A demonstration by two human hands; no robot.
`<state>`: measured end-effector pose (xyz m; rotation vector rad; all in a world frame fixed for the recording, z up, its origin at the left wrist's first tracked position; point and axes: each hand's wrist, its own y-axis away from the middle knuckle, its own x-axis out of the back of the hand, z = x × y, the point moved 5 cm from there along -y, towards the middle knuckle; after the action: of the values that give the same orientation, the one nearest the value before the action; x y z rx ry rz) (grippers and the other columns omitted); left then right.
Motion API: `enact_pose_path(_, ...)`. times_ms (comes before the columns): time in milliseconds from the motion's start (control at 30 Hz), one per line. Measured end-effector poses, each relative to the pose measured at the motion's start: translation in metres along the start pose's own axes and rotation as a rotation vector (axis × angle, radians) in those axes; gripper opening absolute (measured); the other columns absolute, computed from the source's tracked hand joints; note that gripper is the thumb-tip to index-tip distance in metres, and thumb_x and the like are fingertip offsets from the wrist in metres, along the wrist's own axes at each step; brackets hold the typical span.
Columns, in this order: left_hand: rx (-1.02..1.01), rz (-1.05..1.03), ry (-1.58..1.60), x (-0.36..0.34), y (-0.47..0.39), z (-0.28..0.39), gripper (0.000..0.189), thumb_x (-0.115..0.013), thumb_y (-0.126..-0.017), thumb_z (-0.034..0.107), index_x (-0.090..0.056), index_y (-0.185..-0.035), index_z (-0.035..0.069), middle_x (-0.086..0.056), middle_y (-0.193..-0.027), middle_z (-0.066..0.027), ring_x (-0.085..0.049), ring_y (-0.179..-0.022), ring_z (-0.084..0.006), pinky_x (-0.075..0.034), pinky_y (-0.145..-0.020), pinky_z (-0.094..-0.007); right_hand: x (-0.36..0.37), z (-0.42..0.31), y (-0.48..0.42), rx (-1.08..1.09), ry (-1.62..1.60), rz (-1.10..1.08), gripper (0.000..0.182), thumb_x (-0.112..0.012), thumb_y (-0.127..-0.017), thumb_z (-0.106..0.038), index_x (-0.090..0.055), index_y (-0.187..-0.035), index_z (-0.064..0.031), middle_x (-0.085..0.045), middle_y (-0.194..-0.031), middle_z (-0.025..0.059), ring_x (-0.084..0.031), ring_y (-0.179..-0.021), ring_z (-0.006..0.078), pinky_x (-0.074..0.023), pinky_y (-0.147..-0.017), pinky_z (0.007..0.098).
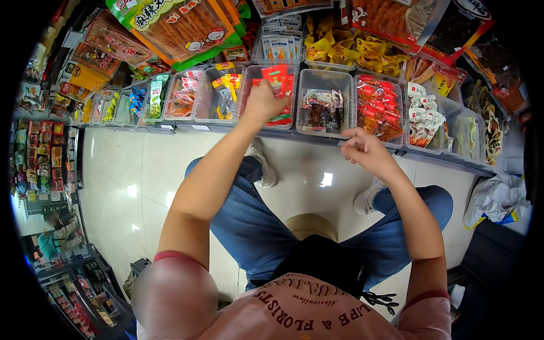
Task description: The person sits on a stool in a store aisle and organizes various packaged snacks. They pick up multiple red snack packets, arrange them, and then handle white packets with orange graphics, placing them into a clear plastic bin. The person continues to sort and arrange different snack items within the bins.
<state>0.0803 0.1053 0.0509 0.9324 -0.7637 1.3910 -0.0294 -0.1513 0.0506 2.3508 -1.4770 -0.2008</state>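
My left hand (265,103) reaches into a clear plastic bin and grips a red snack packet (278,77), slightly blurred, which sticks up past my fingers. Below it in the same bin (247,91) lie more red packets (280,117), partly hidden by my hand. My right hand (364,151) holds nothing, its fingers loosely bent and apart. It hovers by the front edges of two neighbouring bins. One of these bins (306,78) holds dark snacks in clear-and-white packets (323,111); the other holds red packets (378,106).
Further clear bins with pink packets (185,94), yellow packets (227,91) and white packets (423,114) line the shelf. Large snack bags (182,29) lean over the bins from above. My knees flank a round stool (312,224). A white plastic bag (497,197) lies at right.
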Motion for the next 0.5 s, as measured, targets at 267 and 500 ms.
enact_pose_path(267,0.102,-0.193,-0.449,-0.048,-0.04,-0.082,0.06,-0.068,-0.075,0.037,-0.048,-0.112,-0.005,-0.051,-0.113,-0.0267,-0.052,-0.106,-0.0371,-0.047,-0.087,-0.0406,-0.003,0.0,0.0,0.044,0.078,-0.029,0.033,-0.061,-0.083,-0.009,-0.051,-0.111,0.0025,-0.062,-0.082,0.0039,-0.055,-0.072,0.008,-0.045,-0.064,0.0231)
enact_pose_path(500,0.001,-0.248,-0.498,-0.062,-0.036,-0.031,0.072,-0.06,-0.082,0.039,-0.029,-0.138,0.007,-0.029,-0.137,-0.0176,-0.029,-0.127,-0.0363,-0.044,-0.088,-0.0513,-0.003,-0.002,0.004,0.054,0.112,-0.005,0.032,-0.062,-0.083,-0.01,-0.051,-0.111,0.0016,-0.063,-0.08,0.0045,-0.054,-0.068,0.0089,-0.045,-0.063,0.0236)
